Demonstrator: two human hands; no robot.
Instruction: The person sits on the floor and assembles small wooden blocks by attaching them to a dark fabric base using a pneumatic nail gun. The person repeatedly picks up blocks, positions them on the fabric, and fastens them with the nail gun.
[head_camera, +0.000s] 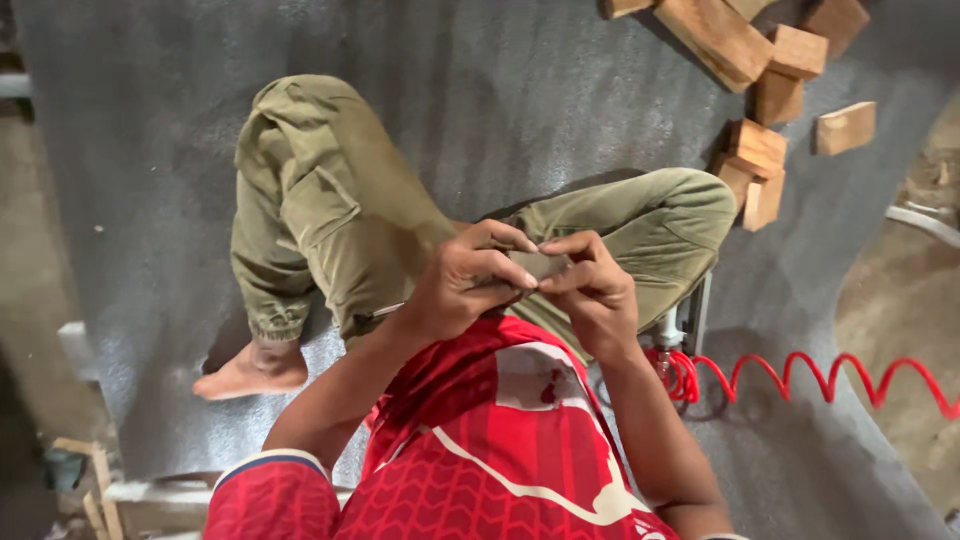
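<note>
Person sits cross-legged on a grey mat (520, 90), both hands raised over the lap. Left hand (465, 285) and right hand (592, 290) meet on 1 small flat grey piece (538, 265), pinched between thumb and fingertips from both sides; fingers closed tight on it, only a sliver of the piece shows, so what it is cannot be told. Piece sits in the air above the knees, roughly over the mat's middle, touching nothing else. Risks, as judgement: the grip is fingertip-only on a thin item, so a slip could drop it into the trouser folds or onto the mat, where grey on grey would be hard to spot; bending pressure from 2 opposed hands could snap or crease it. Red coiled hose (830, 375) lies at the mat's right edge beside a tool (680, 325) close to the right elbow; an elbow swing could snag it. Wood blocks (765, 150) lie piled near the mat's top right corner, close beside the knee, well apart from the hands. Bare foot (250, 370) rests near the left edge.
</note>
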